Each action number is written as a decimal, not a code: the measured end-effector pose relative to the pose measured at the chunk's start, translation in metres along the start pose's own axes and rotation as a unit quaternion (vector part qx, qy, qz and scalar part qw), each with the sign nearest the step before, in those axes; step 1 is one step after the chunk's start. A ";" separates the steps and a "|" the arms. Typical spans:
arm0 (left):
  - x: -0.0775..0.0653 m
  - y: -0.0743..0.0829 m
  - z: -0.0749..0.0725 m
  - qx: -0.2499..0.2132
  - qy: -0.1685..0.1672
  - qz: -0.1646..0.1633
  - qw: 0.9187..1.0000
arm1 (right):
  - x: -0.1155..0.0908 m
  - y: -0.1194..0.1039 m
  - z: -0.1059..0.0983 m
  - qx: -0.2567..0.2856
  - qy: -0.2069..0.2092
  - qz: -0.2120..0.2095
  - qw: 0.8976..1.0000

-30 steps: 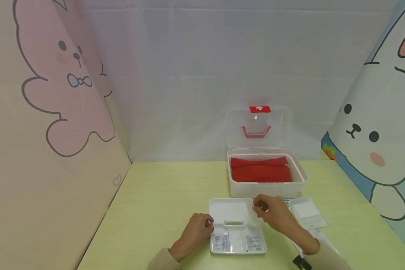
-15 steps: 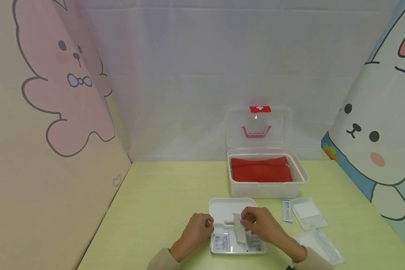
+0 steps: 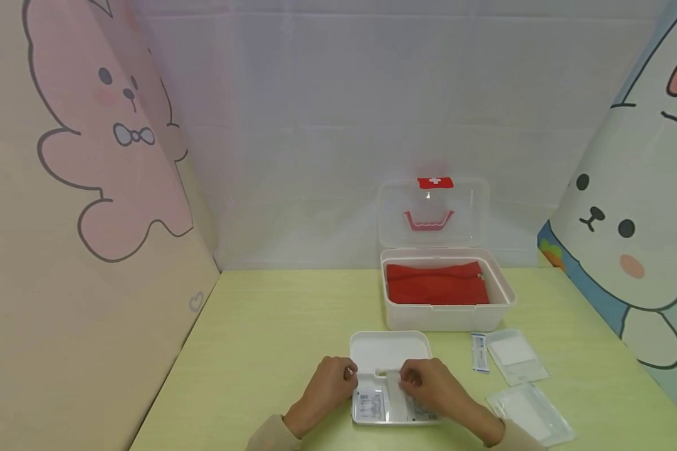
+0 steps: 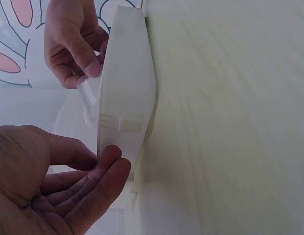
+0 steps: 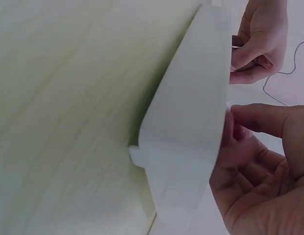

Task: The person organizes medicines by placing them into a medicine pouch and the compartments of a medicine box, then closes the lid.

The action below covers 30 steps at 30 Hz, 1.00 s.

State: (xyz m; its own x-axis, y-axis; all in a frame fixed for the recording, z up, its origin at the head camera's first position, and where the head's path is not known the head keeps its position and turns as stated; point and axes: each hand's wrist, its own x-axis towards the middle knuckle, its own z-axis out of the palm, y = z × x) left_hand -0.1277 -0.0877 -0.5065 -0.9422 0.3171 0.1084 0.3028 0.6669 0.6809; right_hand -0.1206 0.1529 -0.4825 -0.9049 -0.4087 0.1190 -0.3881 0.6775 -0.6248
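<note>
A white compartment tray (image 3: 389, 346) lies on the table, with a handle slot across its middle. My left hand (image 3: 331, 381) pinches the tray's left edge; in the left wrist view, its thumb and fingers (image 4: 110, 159) are on either side of the rim. Over the tray's lower half, my right hand (image 3: 435, 389) pinches a narrow, flat white packet (image 3: 396, 401) at its upper right edge. That packet sits in or close over the middle compartment. A printed packet (image 3: 369, 406) fills the lower left compartment. Another, at lower right, is partly hidden by my right hand.
Behind the tray stands a white first-aid box (image 3: 440, 318), holding a red zip pouch (image 3: 435, 285), its clear lid (image 3: 395, 216) raised. To the right lie a small blue-and-white packet (image 3: 479, 352), a gauze packet (image 3: 516, 357) and a clear-edged white packet (image 3: 530, 413).
My right hand has come left and down from the tray's upper right corner, bringing the narrow white packet down to the middle compartment. My left hand stays at the left edge.
</note>
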 end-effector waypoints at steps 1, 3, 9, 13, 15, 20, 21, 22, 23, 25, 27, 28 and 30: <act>0.000 0.000 0.000 -0.001 0.000 0.000 1.000 | 0.000 0.000 0.001 -0.012 0.005 0.002 1.000; 0.000 0.000 0.000 -0.002 -0.001 0.000 1.000 | -0.001 -0.001 0.002 -0.038 0.010 0.012 0.999; 0.000 0.000 0.000 0.001 -0.002 0.001 1.000 | -0.003 -0.005 0.005 -0.094 0.011 0.058 0.994; 0.000 0.000 0.000 0.005 0.000 0.002 1.000 | -0.003 -0.006 0.006 -0.106 0.008 0.069 0.992; 0.000 -0.001 0.000 0.006 0.000 0.001 1.000 | -0.003 -0.006 0.006 -0.109 0.007 0.074 0.991; 0.001 -0.002 0.001 0.010 0.003 0.001 1.000 | -0.004 -0.005 0.006 -0.110 0.007 0.085 0.990; 0.001 -0.002 0.001 0.011 0.003 0.001 1.000 | -0.004 -0.005 0.006 -0.110 0.008 0.084 0.990; 0.001 -0.002 0.001 0.012 0.004 0.002 1.000 | -0.004 -0.005 0.006 -0.111 0.011 0.084 0.990; 0.001 -0.002 0.001 0.013 0.005 0.002 1.000 | -0.004 -0.004 0.006 -0.114 0.016 0.081 0.990; 0.001 -0.002 0.001 0.014 0.005 0.002 1.000 | -0.004 -0.004 0.004 -0.118 0.026 0.077 0.990; 0.001 -0.002 0.001 0.015 0.005 0.001 1.000 | -0.003 -0.004 0.001 -0.120 0.035 0.074 0.989; 0.001 -0.002 0.001 0.014 0.004 0.000 1.000 | -0.003 -0.004 -0.001 -0.121 0.039 0.074 0.989; 0.001 -0.002 0.000 0.013 0.004 0.000 1.000 | -0.002 -0.005 -0.006 -0.118 0.043 0.074 0.989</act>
State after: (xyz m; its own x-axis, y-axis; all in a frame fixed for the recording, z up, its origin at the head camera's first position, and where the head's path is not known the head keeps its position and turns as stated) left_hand -0.1289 -0.0883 -0.5077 -0.9432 0.3121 0.1141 0.3066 0.6848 0.6611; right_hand -0.1181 0.1541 -0.4749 -0.9625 -0.2473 0.1117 -0.2710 0.8538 -0.4444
